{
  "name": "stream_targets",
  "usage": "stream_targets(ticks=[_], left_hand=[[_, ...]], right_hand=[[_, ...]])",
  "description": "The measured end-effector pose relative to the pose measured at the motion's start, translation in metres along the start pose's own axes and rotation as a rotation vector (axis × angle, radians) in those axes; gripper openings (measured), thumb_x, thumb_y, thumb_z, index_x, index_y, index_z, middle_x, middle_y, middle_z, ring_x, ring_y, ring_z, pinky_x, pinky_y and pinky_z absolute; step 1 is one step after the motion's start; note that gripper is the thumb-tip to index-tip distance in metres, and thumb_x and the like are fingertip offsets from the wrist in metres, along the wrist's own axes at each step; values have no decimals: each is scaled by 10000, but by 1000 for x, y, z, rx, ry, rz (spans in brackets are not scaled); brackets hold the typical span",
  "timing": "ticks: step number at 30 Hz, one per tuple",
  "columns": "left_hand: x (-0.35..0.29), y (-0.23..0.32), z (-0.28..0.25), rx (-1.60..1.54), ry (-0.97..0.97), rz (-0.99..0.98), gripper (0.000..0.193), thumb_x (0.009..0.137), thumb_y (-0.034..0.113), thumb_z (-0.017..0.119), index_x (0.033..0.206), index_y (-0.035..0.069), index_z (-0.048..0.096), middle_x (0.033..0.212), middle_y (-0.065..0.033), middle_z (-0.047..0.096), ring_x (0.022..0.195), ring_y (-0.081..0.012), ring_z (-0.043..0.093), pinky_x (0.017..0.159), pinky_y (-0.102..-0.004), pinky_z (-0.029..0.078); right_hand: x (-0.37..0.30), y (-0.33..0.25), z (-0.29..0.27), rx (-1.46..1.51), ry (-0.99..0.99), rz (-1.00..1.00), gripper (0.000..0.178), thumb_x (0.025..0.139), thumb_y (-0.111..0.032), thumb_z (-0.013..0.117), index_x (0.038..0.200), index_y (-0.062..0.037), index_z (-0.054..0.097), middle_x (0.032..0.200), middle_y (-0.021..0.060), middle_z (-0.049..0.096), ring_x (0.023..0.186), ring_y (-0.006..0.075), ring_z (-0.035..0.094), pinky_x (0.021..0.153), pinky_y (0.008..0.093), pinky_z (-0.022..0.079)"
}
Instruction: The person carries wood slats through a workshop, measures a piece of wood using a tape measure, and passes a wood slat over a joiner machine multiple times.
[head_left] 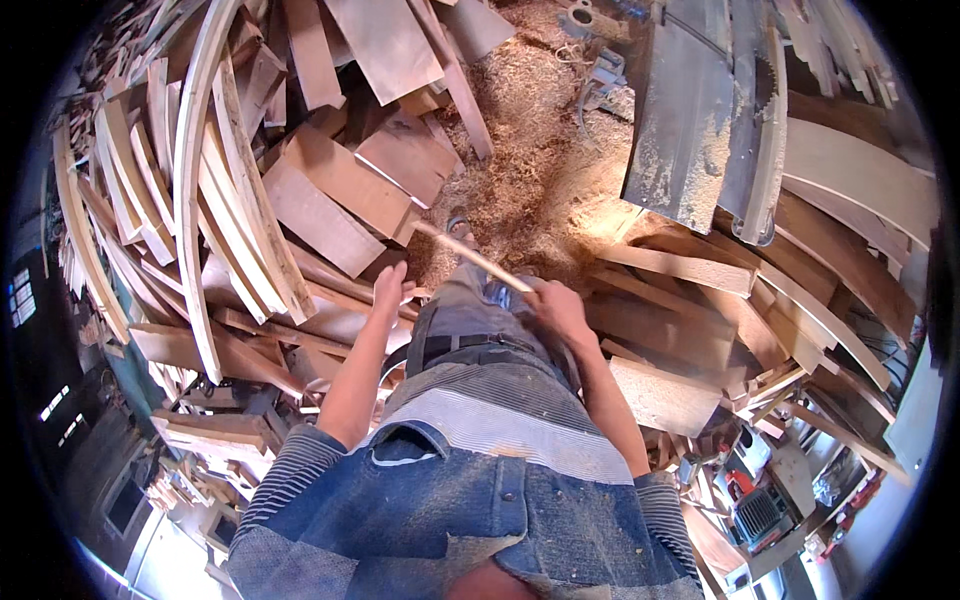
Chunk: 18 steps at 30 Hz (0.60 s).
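Observation:
My right hand (558, 310) is closed round one end of a narrow wooden strip (472, 256). The strip slants up and to the left from my fist, in front of my legs, and its far end is free. To the left, my left hand (391, 288) hangs beside my hip with the fingers stretched out and nothing in it. Nearest to that hand are flat boards (325, 218) in the pile on the left. My legs and one foot partly show below the strip.
Sawdust and shavings (525, 130) cover the floor ahead. Long curved timbers (190, 170) stand among boards at left. A grey metal machine table (680, 120), dusted with sawdust, juts in at upper right. Stacked planks (680, 268) crowd my right, with a red-and-black machine (758, 515) behind.

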<state>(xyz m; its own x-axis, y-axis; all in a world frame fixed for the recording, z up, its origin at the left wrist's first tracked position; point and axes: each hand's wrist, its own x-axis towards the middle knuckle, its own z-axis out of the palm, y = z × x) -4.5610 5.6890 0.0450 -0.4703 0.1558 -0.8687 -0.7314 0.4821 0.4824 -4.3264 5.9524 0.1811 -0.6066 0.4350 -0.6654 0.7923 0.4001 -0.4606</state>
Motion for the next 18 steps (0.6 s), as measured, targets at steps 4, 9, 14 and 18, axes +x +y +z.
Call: stream_targets(ticks=[4, 9, 14, 18], left_hand=[[11, -77, -70, 612, -103, -119, 286, 928, 370, 623, 913, 84, 627, 793, -85, 632, 620, -187, 599, 504, -346, 474], [9, -107, -99, 1350, -311, 110, 353, 902, 314, 639, 1108, 31, 682, 968, -130, 671, 839, -235, 635, 598, -357, 521], [-31, 2, 34, 519, -125, -38, 169, 915, 239, 621, 904, 99, 526, 762, -20, 512, 626, -110, 540, 515, -247, 418], [-48, 63, 125, 392, -129, 176, 207, 916, 275, 646, 956, 100, 542, 823, -11, 571, 687, -106, 589, 555, -250, 454]], right_hand=[[-43, 150, 49, 120, 116, 515, 445, 876, -446, 600, 910, -20, 722, 901, 244, 689, 904, 420, 667, 789, 484, 505], [-140, 258, 105, 168, 248, 770, 524, 865, -460, 612, 784, 49, 708, 795, 297, 664, 808, 459, 663, 738, 526, 495], [-162, 316, 171, 328, 284, 765, 539, 878, -506, 628, 797, 19, 722, 671, 192, 672, 642, 315, 689, 656, 426, 537], [-157, 330, 159, 544, 185, 695, 453, 880, -426, 633, 864, 16, 730, 719, 185, 694, 649, 294, 689, 652, 416, 529]])
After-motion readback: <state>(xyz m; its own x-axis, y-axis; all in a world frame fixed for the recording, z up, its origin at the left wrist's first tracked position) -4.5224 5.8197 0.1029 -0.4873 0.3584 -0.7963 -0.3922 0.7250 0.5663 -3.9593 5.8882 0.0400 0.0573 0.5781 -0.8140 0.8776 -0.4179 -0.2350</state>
